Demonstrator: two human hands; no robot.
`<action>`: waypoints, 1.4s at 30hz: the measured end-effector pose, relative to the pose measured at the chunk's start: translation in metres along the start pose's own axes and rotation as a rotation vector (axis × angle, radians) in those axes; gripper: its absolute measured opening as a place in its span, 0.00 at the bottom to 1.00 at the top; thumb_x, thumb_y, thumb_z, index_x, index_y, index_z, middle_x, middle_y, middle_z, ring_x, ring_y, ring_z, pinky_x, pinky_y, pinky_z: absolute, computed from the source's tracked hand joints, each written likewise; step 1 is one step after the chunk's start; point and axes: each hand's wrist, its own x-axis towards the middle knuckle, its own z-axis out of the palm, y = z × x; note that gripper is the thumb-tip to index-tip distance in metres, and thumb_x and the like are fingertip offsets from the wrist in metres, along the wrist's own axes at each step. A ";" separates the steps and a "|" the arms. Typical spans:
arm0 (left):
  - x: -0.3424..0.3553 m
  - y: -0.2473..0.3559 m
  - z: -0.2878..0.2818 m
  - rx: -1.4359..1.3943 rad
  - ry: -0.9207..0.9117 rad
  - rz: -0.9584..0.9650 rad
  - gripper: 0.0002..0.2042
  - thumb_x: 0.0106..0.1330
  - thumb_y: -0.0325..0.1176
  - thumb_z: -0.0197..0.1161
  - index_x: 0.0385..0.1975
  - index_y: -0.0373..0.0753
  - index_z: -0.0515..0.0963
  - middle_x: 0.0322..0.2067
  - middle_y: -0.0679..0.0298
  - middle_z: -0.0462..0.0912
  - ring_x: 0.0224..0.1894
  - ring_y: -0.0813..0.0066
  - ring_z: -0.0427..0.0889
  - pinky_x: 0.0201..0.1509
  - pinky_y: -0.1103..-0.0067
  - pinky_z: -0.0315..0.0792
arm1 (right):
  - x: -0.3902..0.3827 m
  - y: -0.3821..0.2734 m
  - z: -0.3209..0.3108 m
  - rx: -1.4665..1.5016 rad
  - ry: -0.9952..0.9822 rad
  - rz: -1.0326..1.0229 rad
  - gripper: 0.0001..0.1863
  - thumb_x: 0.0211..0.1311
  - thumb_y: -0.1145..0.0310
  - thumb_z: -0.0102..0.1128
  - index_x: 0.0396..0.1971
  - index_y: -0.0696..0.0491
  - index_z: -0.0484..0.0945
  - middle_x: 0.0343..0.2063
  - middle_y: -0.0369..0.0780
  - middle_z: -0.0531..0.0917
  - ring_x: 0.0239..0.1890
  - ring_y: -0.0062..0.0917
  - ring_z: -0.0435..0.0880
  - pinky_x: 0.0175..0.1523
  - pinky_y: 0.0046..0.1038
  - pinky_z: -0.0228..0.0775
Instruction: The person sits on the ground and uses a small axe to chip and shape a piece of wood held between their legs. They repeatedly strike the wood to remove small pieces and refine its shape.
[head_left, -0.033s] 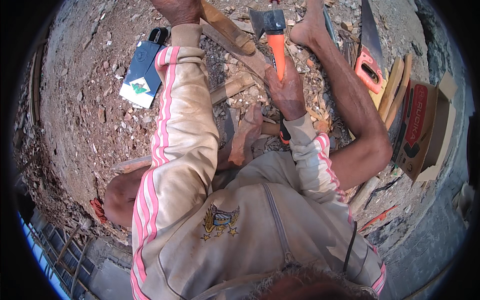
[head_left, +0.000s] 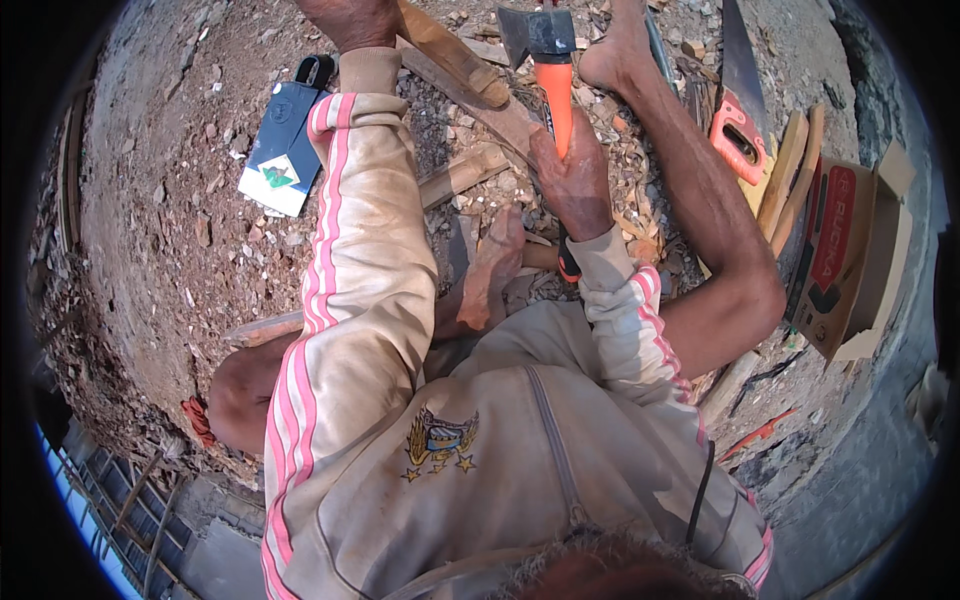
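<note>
My right hand (head_left: 577,180) is wrapped round the orange handle of a hatchet (head_left: 553,90). The dark steel head is up at the top, its blade edge facing left, and the handle's black butt shows below my wrist. At the upper edge, my left hand (head_left: 350,18) is at the far end of a piece of wood (head_left: 450,55) and appears to grip it; the fingers are mostly out of sight. The wood's near end lies over a longer plank (head_left: 510,125), a little left of the hatchet.
A dark blue sheath-like case (head_left: 283,130) lies on the left ground. To the right are a handsaw (head_left: 738,135) with a pink-orange handle, wooden strips (head_left: 785,185) and an open cardboard box (head_left: 830,260). My bare foot (head_left: 605,65) is close to the hatchet head. Wood chips (head_left: 640,205) litter the ground.
The hatchet head has shifted very slightly downward in the picture. Both hands keep nearly the same places and holds.
</note>
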 end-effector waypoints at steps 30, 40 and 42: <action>-0.025 0.043 0.019 0.215 0.189 -0.013 0.28 0.59 0.29 0.66 0.59 0.31 0.65 0.48 0.48 0.77 0.48 0.57 0.79 0.53 0.67 0.74 | 0.008 -0.007 0.006 -0.118 -0.027 0.044 0.15 0.65 0.69 0.58 0.47 0.61 0.68 0.27 0.59 0.80 0.33 0.60 0.82 0.35 0.52 0.71; -0.032 0.058 0.021 0.185 0.171 0.065 0.26 0.60 0.29 0.68 0.57 0.31 0.67 0.45 0.49 0.79 0.46 0.58 0.80 0.52 0.67 0.74 | 0.000 0.001 0.010 -0.084 0.007 0.086 0.14 0.63 0.69 0.58 0.45 0.59 0.69 0.26 0.59 0.80 0.32 0.60 0.81 0.36 0.52 0.70; -0.029 0.057 0.023 0.156 0.134 0.012 0.26 0.60 0.29 0.68 0.57 0.30 0.66 0.45 0.50 0.79 0.46 0.59 0.80 0.52 0.67 0.74 | 0.001 -0.004 0.006 -0.041 0.010 0.128 0.14 0.64 0.68 0.58 0.45 0.59 0.71 0.26 0.53 0.78 0.29 0.49 0.79 0.37 0.46 0.70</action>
